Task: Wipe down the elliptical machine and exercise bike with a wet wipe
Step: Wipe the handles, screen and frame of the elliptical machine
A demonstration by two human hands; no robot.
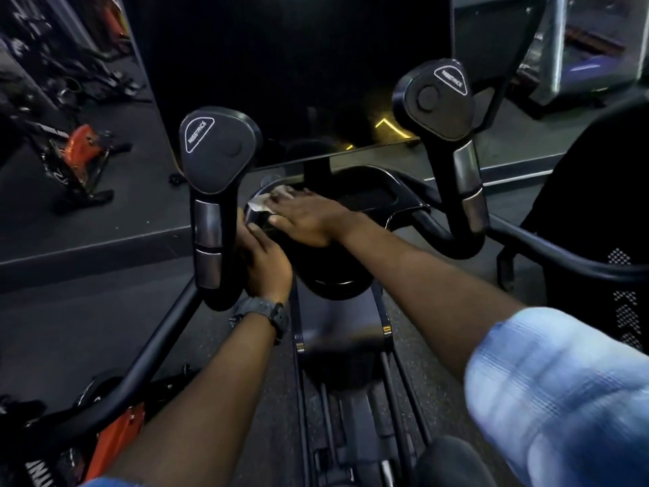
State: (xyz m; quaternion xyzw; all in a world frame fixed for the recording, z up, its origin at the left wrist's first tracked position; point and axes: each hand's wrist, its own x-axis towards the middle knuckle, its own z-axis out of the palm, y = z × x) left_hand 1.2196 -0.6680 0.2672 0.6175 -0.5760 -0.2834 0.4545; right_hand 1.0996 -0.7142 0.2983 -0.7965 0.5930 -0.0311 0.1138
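The right hand (pixel 309 219) lies flat, fingers straight, pressing a pale, crumpled wet wipe (pixel 260 204) onto the glossy black console tray (pixel 404 200) of the elliptical machine (pixel 337 275). Only a small creased corner of the wipe shows, poking out past the fingertips. The left hand (pixel 265 256) sits just below and to the left of the right one, against the rounded left side of the console housing; whether its fingers curl round the edge or only rest there cannot be told, since a handle hides them. A dark, ribbed watch (pixel 263 314) bands that wrist. The right arm carries a light blue, finely woven sleeve (pixel 562 398), blurred.

Two moving handles: the left handle (pixel 214 181) rises right beside the left hand, almost touching it, and the right handle (pixel 453 135) stands well apart to the right of the right hand. Each ends in a smooth, matte, rounded-triangular pad marked RESISTANCE, with grey metallic grip plates below.

Beyond the fingertips the tray's curved rim meets a dark upright screen (pixel 298 82), leaving little room forward; rightward the tray surface runs open. One orange-and-black exercise bike (pixel 82 159) stands far to the left on the dark rubber floor (pixel 87 328).
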